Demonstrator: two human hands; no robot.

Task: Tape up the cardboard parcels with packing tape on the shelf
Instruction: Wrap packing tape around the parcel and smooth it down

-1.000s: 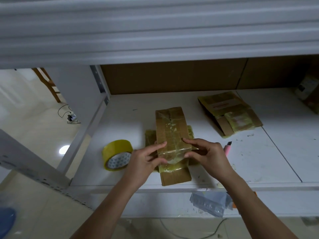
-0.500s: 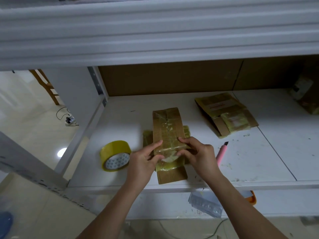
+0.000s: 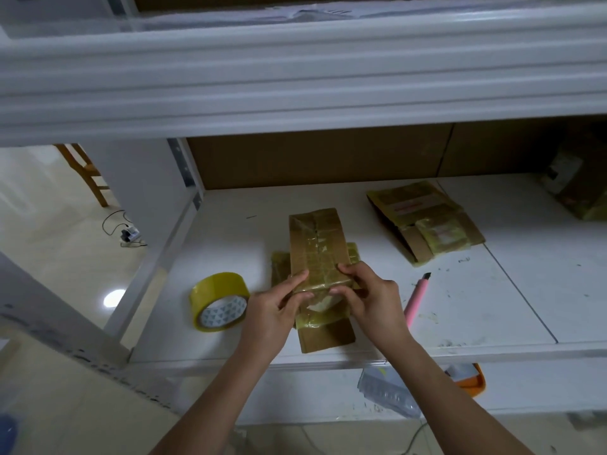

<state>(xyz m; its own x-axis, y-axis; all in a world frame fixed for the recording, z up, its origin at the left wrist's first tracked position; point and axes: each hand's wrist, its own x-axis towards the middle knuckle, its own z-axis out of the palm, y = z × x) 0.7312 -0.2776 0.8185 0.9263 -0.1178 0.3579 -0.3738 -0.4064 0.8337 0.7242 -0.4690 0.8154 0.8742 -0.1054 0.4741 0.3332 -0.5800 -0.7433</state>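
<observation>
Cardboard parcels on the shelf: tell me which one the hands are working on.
The long brown taped cardboard parcel at the shelf's front centre, beside the yellow tape roll. Both hands' fingers press on it; the flatter parcel behind right lies untouched.

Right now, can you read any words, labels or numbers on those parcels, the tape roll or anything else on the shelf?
Nothing here reads as text.
Second parcel: a pale label with reddish marks, too blurred to read.
Tape roll: the core shows a printed triangle pattern, no letters that I can make out.
Parcel under the hands: only tape and plain cardboard.
Dark package at the far right: a pale label, too dim and blurred to read.
</observation>
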